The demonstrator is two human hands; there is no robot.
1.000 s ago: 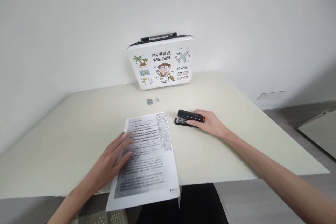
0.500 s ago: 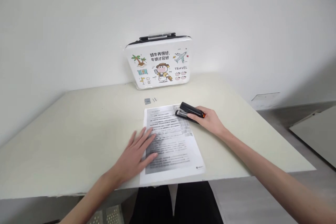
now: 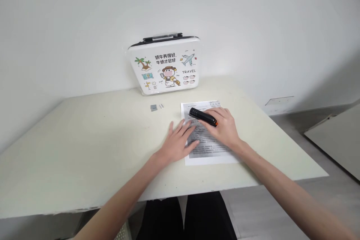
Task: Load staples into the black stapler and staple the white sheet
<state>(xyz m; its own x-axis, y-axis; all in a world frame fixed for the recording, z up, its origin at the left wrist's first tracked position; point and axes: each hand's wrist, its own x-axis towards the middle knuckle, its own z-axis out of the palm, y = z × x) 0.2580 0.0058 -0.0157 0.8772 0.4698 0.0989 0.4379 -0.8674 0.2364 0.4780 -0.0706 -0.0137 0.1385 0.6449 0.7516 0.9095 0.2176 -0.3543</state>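
A printed sheet of paper (image 3: 213, 159) lies on the pale table in front of me, its text side up. My left hand (image 3: 180, 142) rests on its left edge with the fingers spread. In my right hand (image 3: 225, 127) is a black stapler (image 3: 203, 116) with an orange spot near its rear end. The stapler is over the upper part of the sheet, its front pointing to the upper left. Its underside is hidden, so I cannot tell whether it touches the paper. My right hand and forearm cover part of the sheet's right side.
Small grey strips of staples (image 3: 153, 107) and a few thin loose pieces (image 3: 161, 106) lie beyond my left hand. A white case (image 3: 165, 67) with cartoon prints and a black handle leans at the wall. The table's front edge (image 3: 157, 197) runs close to my lap.
The sheet has moved right and away from me, with my left hand still on it. The stapler, earlier at the sheet's upper right corner, is now over its upper left part.
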